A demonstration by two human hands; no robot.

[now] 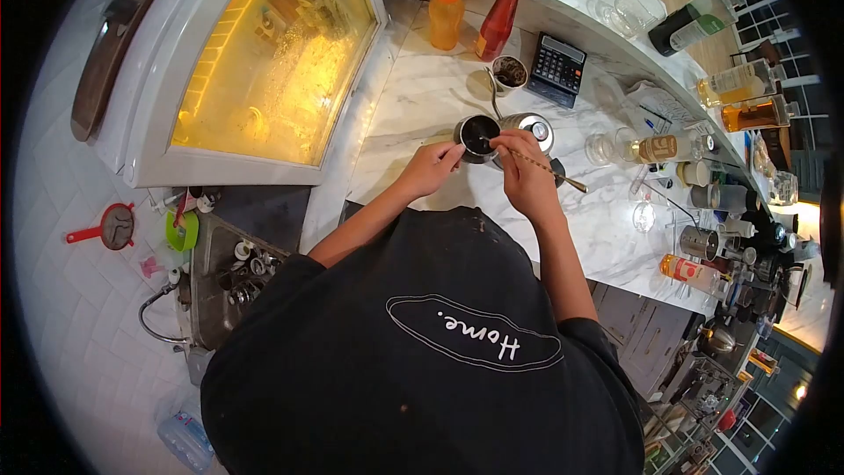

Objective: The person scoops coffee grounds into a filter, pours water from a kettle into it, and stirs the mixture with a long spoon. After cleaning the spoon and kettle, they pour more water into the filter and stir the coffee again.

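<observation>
My left hand (429,169) is closed on the near side of a small dark cup (468,153) that holds dark liquid. In my right hand (527,180) is a bar spoon (567,179) with a twisted handle, its lower end dipping into the cup. The handle's tip points away to the right. Right behind the cup stands a metal gooseneck kettle (539,130), partly hidden by the cup and my right hand. Beyond it sits a small tub (509,74) with dark brown contents.
An orange-capped bottle (447,18), a red syrup bottle (499,22) and a calculator (558,68) stand at the back of the marble counter (413,92). A glass-fronted fridge (272,62) is at left, above a sink (211,277). Several bottles and glasses line the right side.
</observation>
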